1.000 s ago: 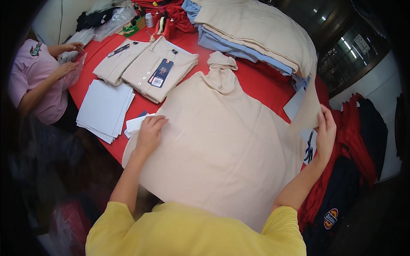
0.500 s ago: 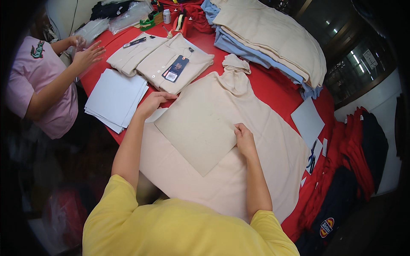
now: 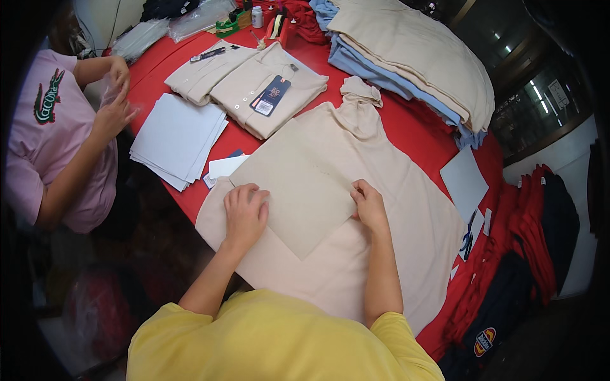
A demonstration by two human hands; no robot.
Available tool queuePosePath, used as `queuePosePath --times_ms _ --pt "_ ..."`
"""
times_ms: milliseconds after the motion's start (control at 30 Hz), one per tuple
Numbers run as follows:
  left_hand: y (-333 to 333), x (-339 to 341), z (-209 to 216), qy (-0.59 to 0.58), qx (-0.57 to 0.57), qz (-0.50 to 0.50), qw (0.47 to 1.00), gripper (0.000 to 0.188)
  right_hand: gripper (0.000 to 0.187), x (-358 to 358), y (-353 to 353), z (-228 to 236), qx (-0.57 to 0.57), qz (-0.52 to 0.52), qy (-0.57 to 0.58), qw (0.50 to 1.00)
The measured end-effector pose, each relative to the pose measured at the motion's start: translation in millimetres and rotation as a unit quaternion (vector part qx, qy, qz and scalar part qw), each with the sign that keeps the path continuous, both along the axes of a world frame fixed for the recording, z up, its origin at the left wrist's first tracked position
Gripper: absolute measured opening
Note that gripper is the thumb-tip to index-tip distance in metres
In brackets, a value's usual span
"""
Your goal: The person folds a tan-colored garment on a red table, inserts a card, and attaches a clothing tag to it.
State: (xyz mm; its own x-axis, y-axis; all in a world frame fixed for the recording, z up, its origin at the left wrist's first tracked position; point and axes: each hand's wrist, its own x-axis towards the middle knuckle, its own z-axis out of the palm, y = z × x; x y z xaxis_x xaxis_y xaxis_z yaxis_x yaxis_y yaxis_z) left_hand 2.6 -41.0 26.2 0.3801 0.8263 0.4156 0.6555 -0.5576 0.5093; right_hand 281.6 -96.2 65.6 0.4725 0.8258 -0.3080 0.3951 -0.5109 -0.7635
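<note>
A pale cream shirt (image 3: 413,222) lies spread over the table, its gathered collar (image 3: 361,95) at the far end. On it rests a square beige cardboard sheet (image 3: 308,203), turned cornerwise to me. My right hand (image 3: 370,206) pinches the sheet's right edge between thumb and fingers. At the left corner my left hand (image 3: 246,213) lies palm down, fingers apart, touching both board and cloth. Just beyond it are a white card (image 3: 225,167) and a dark blue tag partly under the card.
Folded cream shirts (image 3: 267,89) with tags lie beyond a white paper stack (image 3: 178,136). Cream and blue garments (image 3: 413,57) are piled at far right. Scissors (image 3: 467,242) lie on the right, near hanging red clothes (image 3: 508,235). A co-worker (image 3: 70,140) stands at left.
My left hand has drawn back toward me from the sheet's upper left edge to its left corner. The white card and tag now show more. The co-worker's hands have come together.
</note>
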Motion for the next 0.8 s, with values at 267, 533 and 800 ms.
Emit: queuePosePath --times_ms 267,533,800 --pt "10 -33 -19 0.013 0.001 0.060 0.998 0.032 0.023 2 5 -9 -0.007 0.014 -0.026 1.000" --pt "8 -32 -20 0.014 0.000 0.040 0.999 0.039 0.022 11 11 -32 0.016 0.027 -0.106 0.994" --pt "8 -32 -23 0.025 0.010 0.042 0.999 0.037 0.021 4 18 -21 -0.006 0.023 -0.097 0.995"
